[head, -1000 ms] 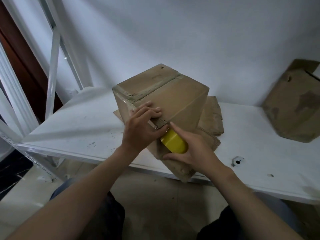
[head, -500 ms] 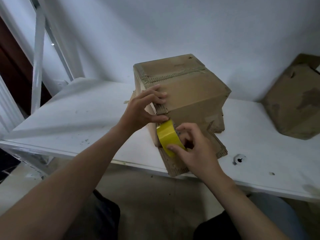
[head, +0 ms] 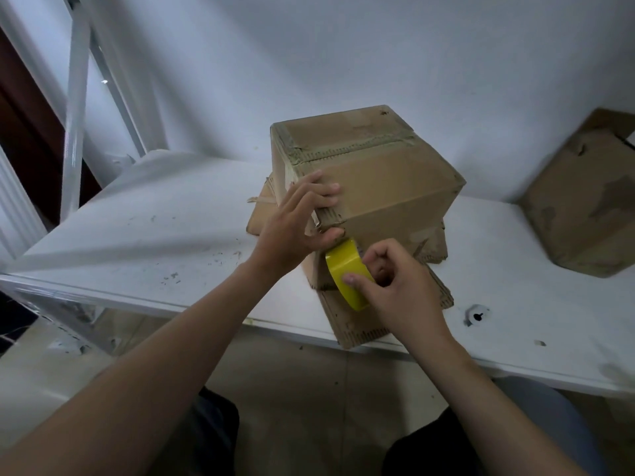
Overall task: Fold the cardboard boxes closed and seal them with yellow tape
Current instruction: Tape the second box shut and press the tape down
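Now the left hand [head: 295, 228] clamps the near corner of the cardboard box [head: 378, 180], fingers over the top face and thumb tucked underneath. Just below, the right hand [head: 398, 290] curls round the yellow tape roll [head: 343, 273], which touches the box's lower face. The box sits tilted on flattened cardboard [head: 360, 324] on the white shelf [head: 154, 235]. A second box [head: 584, 214] sits well off to the right.

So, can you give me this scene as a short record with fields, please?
Box: cardboard box, closed, tilted on flattened cardboard on the white shelf
Left hand: grips the box's near corner
Right hand: holds the yellow tape roll against the box
Aside: second box at right
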Motion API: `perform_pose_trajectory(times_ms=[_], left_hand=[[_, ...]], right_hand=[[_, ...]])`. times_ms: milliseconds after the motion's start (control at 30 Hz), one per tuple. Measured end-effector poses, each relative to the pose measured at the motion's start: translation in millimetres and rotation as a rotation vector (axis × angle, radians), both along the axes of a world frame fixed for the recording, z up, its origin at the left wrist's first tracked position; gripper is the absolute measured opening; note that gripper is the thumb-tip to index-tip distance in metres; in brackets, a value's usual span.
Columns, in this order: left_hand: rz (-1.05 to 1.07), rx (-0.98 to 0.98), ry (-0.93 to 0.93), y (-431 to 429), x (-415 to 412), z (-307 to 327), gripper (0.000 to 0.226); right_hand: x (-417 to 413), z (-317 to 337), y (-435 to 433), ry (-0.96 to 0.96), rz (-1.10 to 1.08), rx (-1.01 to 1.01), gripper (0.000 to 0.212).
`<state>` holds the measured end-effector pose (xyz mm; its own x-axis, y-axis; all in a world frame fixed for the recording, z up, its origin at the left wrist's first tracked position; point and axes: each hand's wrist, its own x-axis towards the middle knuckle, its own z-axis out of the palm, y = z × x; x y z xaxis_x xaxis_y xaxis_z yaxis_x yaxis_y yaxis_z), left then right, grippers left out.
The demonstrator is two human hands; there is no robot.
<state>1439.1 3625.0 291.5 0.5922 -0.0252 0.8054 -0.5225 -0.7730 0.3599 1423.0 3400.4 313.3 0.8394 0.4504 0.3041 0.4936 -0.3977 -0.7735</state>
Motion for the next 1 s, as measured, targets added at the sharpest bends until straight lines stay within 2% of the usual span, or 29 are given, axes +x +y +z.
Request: perform_pose_trajectory(times_ms=[300, 567, 700, 867, 1000], left_hand=[[0.054, 0.036, -0.009, 1, -1, -8, 0.049], [0.074, 0.007, -0.045, -5, 6, -11, 0.033], [0.036, 0.038, 0.009, -4, 6, -17, 0.040], [0.230, 0.160, 0.066, -11, 0, -23, 0.052], [0.271, 0.163, 0.164, -13, -11, -15, 0.057]], right_hand=[[13, -11, 0, 0.105, -0.057, 0.044, 0.030], [20, -13, -4, 0.154, -0.034, 0.072, 0.028], [23, -16, -3, 0.171, -0.020, 0.066, 0.028], [27, -17, -1, 0.179, -0.005, 0.080, 0.029], [26, -14, -6, 0.173, 0.012, 0.051, 0.028]])
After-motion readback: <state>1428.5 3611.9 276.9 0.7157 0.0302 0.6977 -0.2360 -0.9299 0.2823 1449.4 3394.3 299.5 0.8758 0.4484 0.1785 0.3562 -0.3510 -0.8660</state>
